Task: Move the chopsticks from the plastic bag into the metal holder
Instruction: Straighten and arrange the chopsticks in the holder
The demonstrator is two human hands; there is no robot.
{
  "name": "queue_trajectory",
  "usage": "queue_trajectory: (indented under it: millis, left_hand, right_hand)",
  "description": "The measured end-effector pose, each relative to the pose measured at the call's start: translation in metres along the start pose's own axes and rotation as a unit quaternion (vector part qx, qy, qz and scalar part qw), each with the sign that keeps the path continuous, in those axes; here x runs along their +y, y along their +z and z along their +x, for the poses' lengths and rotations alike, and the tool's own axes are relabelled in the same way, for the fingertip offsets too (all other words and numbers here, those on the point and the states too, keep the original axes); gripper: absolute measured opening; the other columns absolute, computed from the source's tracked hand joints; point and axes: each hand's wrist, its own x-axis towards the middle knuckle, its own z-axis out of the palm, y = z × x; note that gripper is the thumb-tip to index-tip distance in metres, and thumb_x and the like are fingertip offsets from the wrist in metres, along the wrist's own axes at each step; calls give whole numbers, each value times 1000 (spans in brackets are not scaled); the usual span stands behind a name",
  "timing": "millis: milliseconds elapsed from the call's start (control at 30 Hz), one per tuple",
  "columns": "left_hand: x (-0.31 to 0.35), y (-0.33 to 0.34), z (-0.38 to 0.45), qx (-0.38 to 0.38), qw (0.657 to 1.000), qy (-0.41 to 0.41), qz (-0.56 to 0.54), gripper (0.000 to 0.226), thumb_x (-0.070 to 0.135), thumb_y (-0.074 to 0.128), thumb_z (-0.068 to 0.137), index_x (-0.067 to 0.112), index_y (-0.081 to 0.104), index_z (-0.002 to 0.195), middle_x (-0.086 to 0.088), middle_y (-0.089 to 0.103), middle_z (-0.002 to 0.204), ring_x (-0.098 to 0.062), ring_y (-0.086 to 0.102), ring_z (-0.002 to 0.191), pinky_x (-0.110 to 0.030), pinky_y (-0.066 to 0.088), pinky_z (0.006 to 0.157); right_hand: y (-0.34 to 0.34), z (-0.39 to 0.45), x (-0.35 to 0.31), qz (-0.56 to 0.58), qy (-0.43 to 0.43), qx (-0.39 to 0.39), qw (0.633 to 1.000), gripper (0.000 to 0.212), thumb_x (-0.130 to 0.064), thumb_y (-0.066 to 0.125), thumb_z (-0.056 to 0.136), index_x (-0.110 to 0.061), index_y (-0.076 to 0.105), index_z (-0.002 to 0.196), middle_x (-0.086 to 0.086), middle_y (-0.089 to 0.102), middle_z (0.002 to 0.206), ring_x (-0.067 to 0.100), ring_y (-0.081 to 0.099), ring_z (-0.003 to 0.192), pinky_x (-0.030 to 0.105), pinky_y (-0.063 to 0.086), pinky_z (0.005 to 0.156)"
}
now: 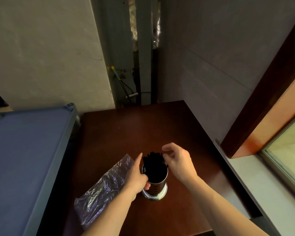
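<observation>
Both forearms reach in from the near edge. Left hand (137, 178) wraps the metal holder (156, 184), steadying it; right hand (176, 160) hangs loose-fingered, grasping nothing, just beside the chopsticks (154, 165) standing bunched in the holder. Left of the grip lies the plastic bag (100, 189), seemingly emptied, though glare hides its inside. Probably only settling the bundle remains.

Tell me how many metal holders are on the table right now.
1: the metal holder stands near the front of the brown table, black chopsticks inside, left hand on its side, plastic bag to its left.
</observation>
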Motion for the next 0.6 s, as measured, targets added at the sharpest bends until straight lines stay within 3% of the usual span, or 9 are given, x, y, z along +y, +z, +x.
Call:
queue_trajectory:
  millis: [67, 133, 167, 233, 300, 433, 600]
  left_hand:
    - [2, 0, 1, -9, 999, 15, 28, 94, -10, 53, 90, 52, 20, 152, -8, 55, 140, -22, 76, 65, -30, 61, 55]
    - [5, 0, 3, -15, 999, 28, 43, 92, -5, 60, 88, 47, 22, 154, -6, 49, 148, -19, 74, 74, -31, 62, 62]
    - [7, 0, 4, -12, 998, 33, 56, 91, 0, 65, 86, 42, 23, 155, -4, 47, 150, -21, 73, 91, -37, 63, 75]
    - [11, -1, 7, 7, 994, 43, 100, 89, 10, 72, 83, 32, 27, 156, -3, 42, 155, -26, 54, 130, -43, 50, 103]
    - [14, 1, 9, 35, 987, 63, 144, 85, 15, 74, 82, 25, 31, 156, -2, 40, 156, -24, 40, 142, -39, 41, 109]
    - [21, 6, 11, 62, 980, 90, 165, 78, 12, 72, 86, 24, 35, 154, -4, 44, 153, -25, 47, 137, -42, 44, 111]
    - [24, 7, 13, 80, 980, 111, 143, 71, 6, 68, 89, 24, 39, 152, 0, 65, 128, -12, 66, 105, -28, 55, 94]
  right_hand:
    - [-4, 0, 9, -9, 17, 24, 1000, 27, -10, 62, 91, -22, 66, 114, -10, 64, 104, 0, 60, 83, 7, 41, 65]
    - [-2, -1, 19, -26, 37, 12, 999, 34, -8, 62, 89, -18, 65, 121, -6, 61, 111, 2, 58, 84, 7, 40, 67]
    - [0, -2, 24, -34, 46, -5, 998, 38, -7, 62, 89, -15, 64, 126, -2, 60, 116, 5, 59, 85, 9, 40, 70]
    - [7, -6, 31, -45, 64, -39, 996, 45, -7, 65, 88, -11, 61, 132, 4, 60, 123, 9, 60, 88, 16, 44, 77]
    - [15, -8, 35, -46, 78, -52, 995, 49, -8, 68, 87, -10, 60, 135, 7, 61, 125, 13, 63, 93, 20, 47, 81]
    - [25, -5, 34, -36, 79, -37, 996, 43, -5, 68, 84, -11, 67, 126, 6, 68, 114, 18, 66, 100, 14, 44, 75]
    - [29, 3, 24, -24, 53, -32, 998, 40, -4, 66, 88, -12, 65, 127, 5, 70, 112, 19, 66, 103, 28, 54, 85]
